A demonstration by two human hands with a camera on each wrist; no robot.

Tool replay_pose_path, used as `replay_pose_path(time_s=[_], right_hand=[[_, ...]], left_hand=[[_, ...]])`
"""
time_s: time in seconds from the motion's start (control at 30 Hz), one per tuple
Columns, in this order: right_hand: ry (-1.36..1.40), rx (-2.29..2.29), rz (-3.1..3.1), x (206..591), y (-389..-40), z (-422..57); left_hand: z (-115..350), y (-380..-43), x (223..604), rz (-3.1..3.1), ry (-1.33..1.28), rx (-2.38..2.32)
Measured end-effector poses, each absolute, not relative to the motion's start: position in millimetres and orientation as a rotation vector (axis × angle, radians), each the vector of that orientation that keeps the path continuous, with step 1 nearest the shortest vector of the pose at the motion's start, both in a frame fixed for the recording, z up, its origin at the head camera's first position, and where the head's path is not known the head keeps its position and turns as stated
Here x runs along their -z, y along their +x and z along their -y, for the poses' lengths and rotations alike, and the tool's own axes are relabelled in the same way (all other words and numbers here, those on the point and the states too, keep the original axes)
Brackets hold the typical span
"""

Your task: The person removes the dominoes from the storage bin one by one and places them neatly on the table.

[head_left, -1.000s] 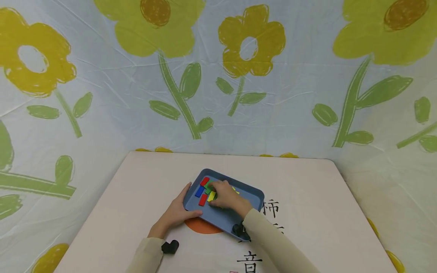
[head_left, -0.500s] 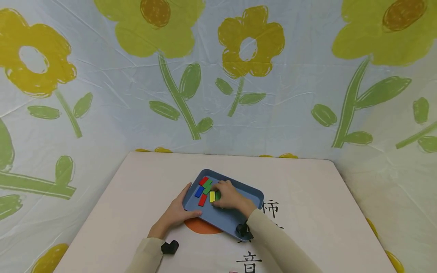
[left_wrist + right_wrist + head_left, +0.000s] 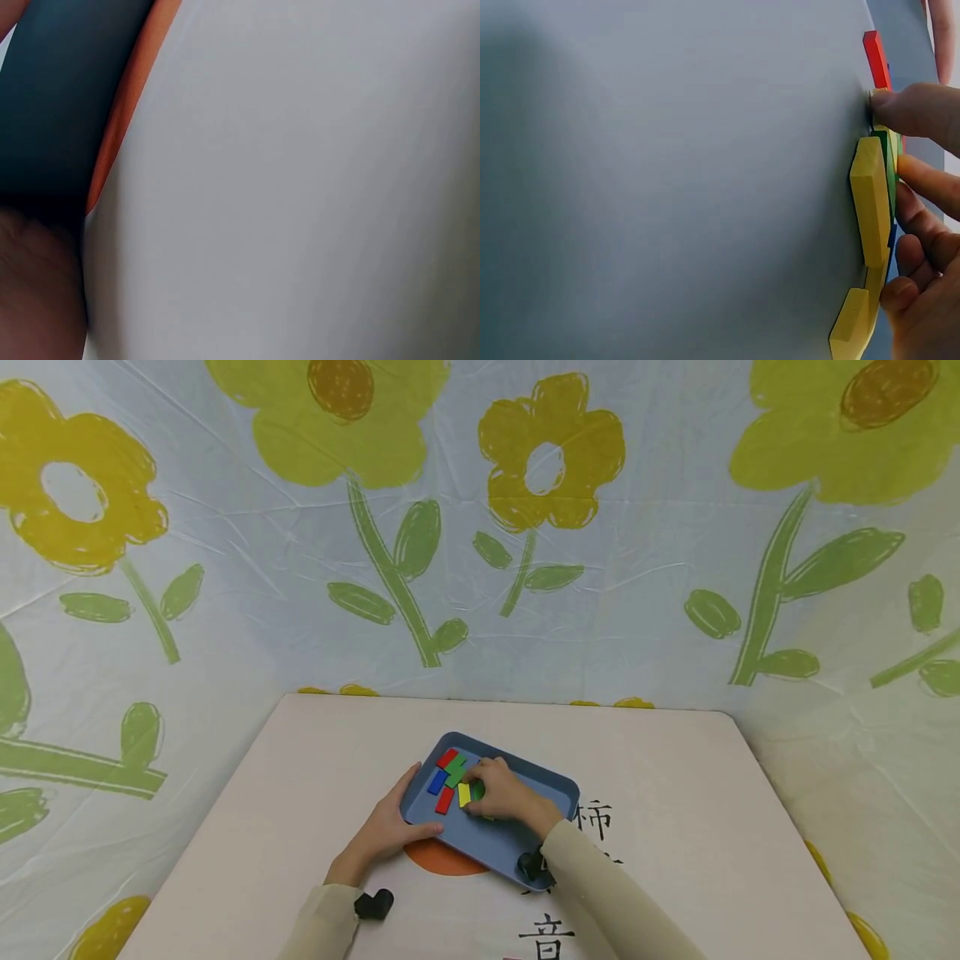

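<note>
The blue-grey tray (image 3: 487,843) lies at an angle on the table, colored blocks inside. My left hand (image 3: 386,822) grips its left corner, fingers along the outer side and thumb at the near rim; the left wrist view shows part of that hand beside the tray wall. Over the tray, my right hand (image 3: 502,792) pinches a yellow block (image 3: 464,795) between thumb and fingers. To its left lie a red block (image 3: 444,800), a blue block (image 3: 438,782) and a green block (image 3: 455,770). More yellow blocks (image 3: 870,202) sit under the right palm, mostly hidden from the head view.
Another red block (image 3: 447,758) lies near the tray's far left corner. The pale table cover (image 3: 690,827) bears black characters (image 3: 549,939) and an orange print (image 3: 444,858) partly under the tray. A flower-printed cloth (image 3: 585,643) hangs around the table.
My right hand has shifted slightly right, uncovering more green blocks. The yellow block at its fingertips has turned and then tilted a little. My left hand and the tray have stayed nearly still.
</note>
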State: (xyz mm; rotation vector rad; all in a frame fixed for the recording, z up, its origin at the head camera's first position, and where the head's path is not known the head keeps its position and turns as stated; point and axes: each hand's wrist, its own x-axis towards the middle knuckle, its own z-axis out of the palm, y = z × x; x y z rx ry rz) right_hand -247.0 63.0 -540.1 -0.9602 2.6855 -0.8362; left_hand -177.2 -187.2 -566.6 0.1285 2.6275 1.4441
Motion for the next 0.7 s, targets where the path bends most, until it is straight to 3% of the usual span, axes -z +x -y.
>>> replay_pose_path(time_s=[0.4,0.7], right_hand=[[-0.888,0.896,-2.675,523.8,-249.2,-75.1],[-0.806,0.996,-2.684,498.6,-247.6,-115.9]], left_hand=[[187.6,-176.7,566.4,-2.6,0.132,-1.459],[187.0,-177.3,566.7,-2.617,0.128,-1.438]])
